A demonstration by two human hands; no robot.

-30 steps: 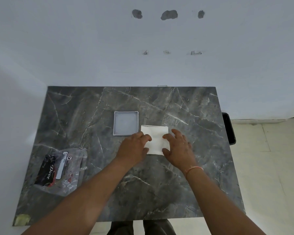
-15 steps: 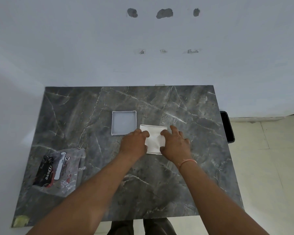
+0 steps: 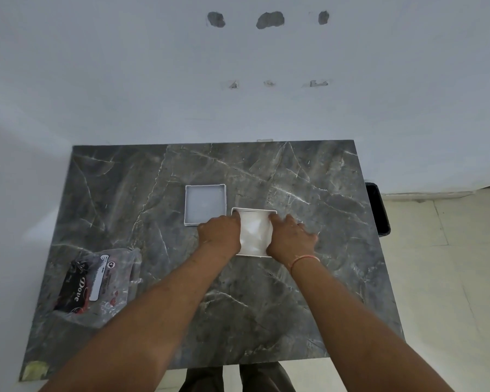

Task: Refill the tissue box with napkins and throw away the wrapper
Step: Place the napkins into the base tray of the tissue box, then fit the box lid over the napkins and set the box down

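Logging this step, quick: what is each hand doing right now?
Left hand: pressing the napkins into the tissue box; grip cannot be told.
Right hand: same, opposite side.

Both forearms bare, no sleeves in view. Right hand [image 3: 290, 236]: thin orange-pink thread band [image 3: 304, 261] round the wrist. Left hand [image 3: 219, 233]: no rings or band visible. Dark trousers [image 3: 238, 379] show below the table's near edge.

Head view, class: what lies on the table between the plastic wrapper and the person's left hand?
Nothing: only bare marble table separates the wrapper from the left hand, as the head view shows.
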